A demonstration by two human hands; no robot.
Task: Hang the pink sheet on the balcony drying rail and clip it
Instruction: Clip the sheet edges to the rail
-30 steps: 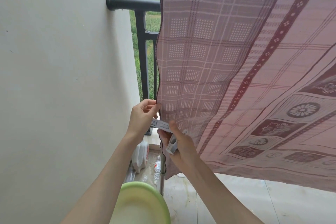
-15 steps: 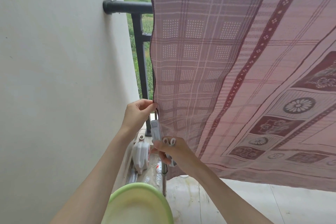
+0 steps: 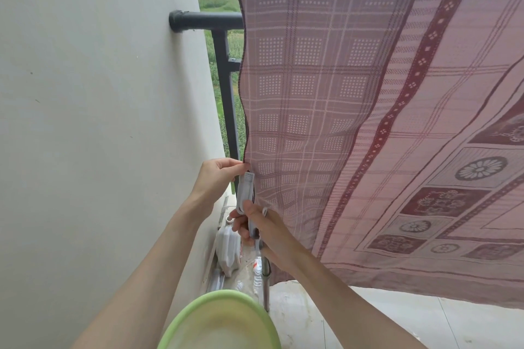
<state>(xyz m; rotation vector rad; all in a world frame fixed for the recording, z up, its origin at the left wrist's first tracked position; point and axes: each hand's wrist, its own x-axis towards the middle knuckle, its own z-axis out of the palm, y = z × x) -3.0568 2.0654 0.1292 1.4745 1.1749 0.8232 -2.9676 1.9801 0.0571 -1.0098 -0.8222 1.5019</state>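
Since a second ago the white plastic clothes peg (image 3: 246, 191) has swung from lying crosswise to standing upright along the sheet's edge, and the right hand (image 3: 259, 231) has slid lower beneath it. That right hand is closed around the peg's lower end together with a thin metal pole (image 3: 265, 280) that runs down to the floor; the left hand (image 3: 219, 178) pinches the left hem of the pink checked cotton sheet (image 3: 354, 110) just above the peg's tip. The sheet already hangs over a rail at the top of the view, in front of the dark metal balcony railing (image 3: 226, 88) fixed to the pale wall (image 3: 93, 122). The cloth looks thin, light and limp, so it should be held taut at the hem, where the doubled edge gives the peg something firm to bite. A green plastic basin (image 3: 198, 317) sits below.
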